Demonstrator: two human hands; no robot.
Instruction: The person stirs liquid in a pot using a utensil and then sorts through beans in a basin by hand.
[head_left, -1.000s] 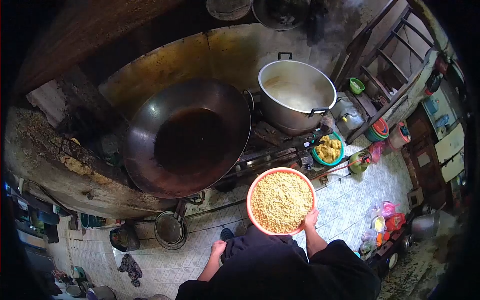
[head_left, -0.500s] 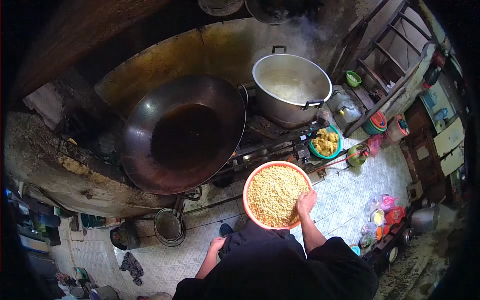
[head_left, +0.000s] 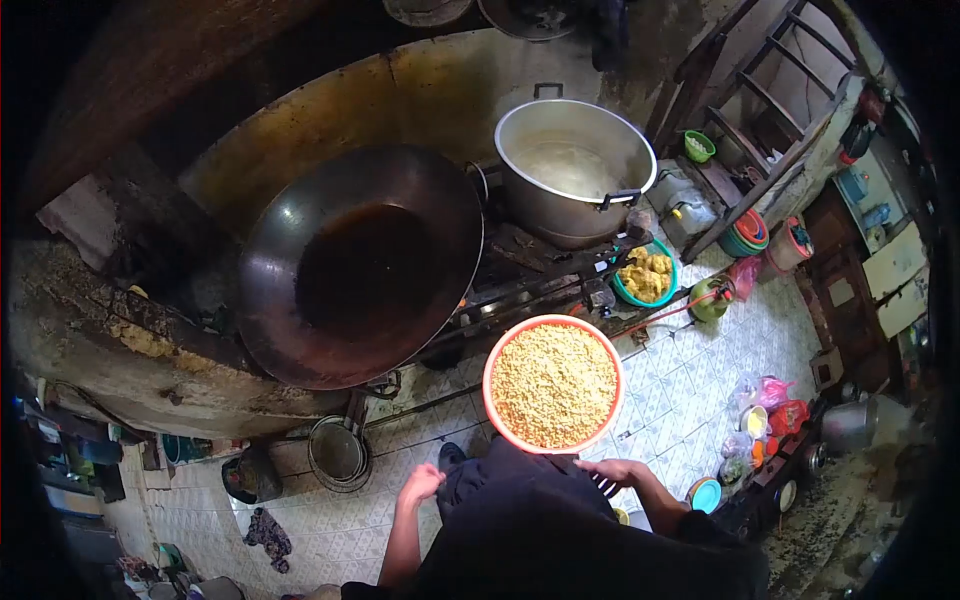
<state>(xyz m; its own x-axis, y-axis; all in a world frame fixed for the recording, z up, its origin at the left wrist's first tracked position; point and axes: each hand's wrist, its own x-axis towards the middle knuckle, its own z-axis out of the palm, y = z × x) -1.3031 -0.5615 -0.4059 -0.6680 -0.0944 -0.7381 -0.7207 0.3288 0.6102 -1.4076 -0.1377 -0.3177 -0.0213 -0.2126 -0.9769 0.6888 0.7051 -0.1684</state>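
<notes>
A round orange-rimmed basin (head_left: 554, 385) heaped with pale yellow grains or beans sits in front of my lap. My right hand (head_left: 608, 472) is just below the basin's lower right edge, beside my dark clothing, with its fingers apart and nothing held. To the left of my lap, my left hand (head_left: 424, 482) is raised with its fingers curled; what is between them, if anything, is too small to tell. Beyond the basin stand a wide dark wok (head_left: 270, 290) with dark liquid and a large metal pot (head_left: 560, 215) holding steaming, cloudy liquid.
A teal basin (head_left: 672, 285) of yellow food stands right of the stove. Near it are a green gas cylinder (head_left: 711, 305), stacked buckets (head_left: 745, 235) and a wooden ladder (head_left: 768, 98). Round strainers (head_left: 338, 455) lie below the wok. Plastic bags (head_left: 790, 417) are at the right.
My right hand has come off the basin's grains and moved down beside my clothing. My left hand has lifted slightly away from my clothing. The view has shifted slightly.
</notes>
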